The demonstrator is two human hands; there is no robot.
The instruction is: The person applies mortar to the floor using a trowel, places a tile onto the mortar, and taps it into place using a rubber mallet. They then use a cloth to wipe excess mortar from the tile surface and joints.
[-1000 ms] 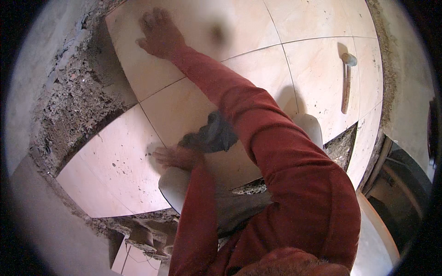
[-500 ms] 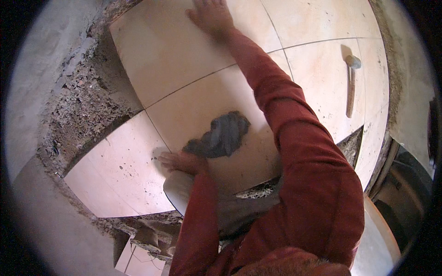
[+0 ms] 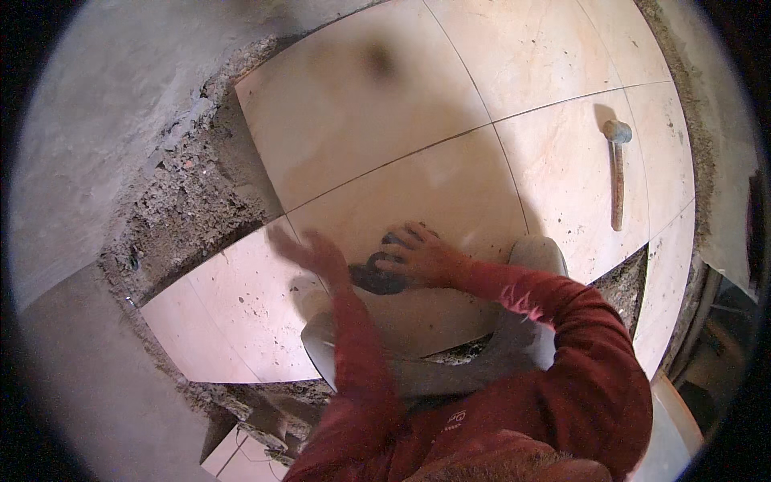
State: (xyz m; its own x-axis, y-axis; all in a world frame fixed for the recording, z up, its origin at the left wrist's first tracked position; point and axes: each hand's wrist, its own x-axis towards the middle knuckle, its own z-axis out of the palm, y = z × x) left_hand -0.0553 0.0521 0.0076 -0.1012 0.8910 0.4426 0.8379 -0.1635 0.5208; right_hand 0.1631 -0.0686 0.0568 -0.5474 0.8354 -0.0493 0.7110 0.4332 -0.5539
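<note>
My right hand (image 3: 430, 259) presses down on a dark grey crumpled rag (image 3: 376, 279), its fingers bent over the cloth. The rag lies on a large beige floor tile (image 3: 450, 181) in front of my knees, partly hidden under the hand. My left hand (image 3: 321, 255) is held a little to the left of the rag, near a joint between tiles, fingers apart and holding nothing. It looks slightly blurred. Both arms are in dark red sleeves.
A mallet (image 3: 617, 132) with a wooden handle lies on the tiles at right. Rough rubble and mortar (image 3: 189, 193) fill a gap along the left wall. Another rubble gap (image 3: 622, 281) shows at right. A tile piece (image 3: 241, 458) lies at lower left.
My right hand has come back from the far tile and now grips the rag. The left hand has lifted from beside my knee, and the view has shifted slightly.
</note>
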